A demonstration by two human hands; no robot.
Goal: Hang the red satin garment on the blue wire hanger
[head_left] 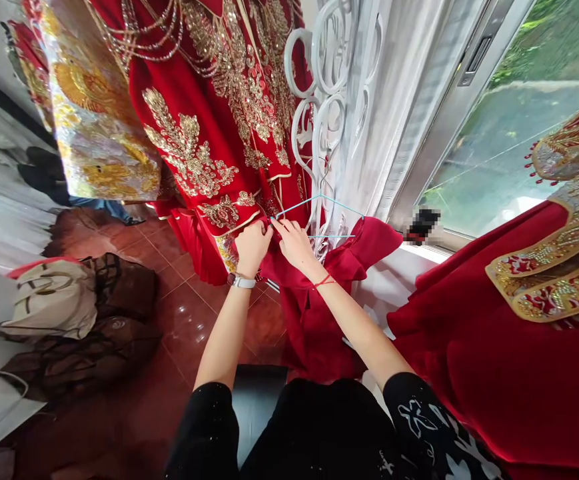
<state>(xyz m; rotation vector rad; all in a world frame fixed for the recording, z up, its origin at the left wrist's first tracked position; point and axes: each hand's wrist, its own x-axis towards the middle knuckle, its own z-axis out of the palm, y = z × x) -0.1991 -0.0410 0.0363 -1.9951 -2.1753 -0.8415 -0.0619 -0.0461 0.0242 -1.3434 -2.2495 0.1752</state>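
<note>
A light blue hanger [338,201] hangs from its hook against a white scrolled rack, with a dark red dress [314,320] draped below it. The dress sits over the hanger's right end. At the left end, my left hand [250,248], with a pale watch on its wrist, is closed with its thumb and fingers pinching the dress's upper edge. Right beside it, my right hand [294,245], with a red string on its wrist, is bent in a pinch at that same end. The fingers hide exactly where cloth and hanger meet.
Behind my hands hangs a red, gold-embroidered gown [249,100]. The white scrolled rack [329,113] stands by the window [514,147]. Another red embroidered garment [509,373] fills the right side. Bags [54,300] lie on the tiled floor [194,320] at left.
</note>
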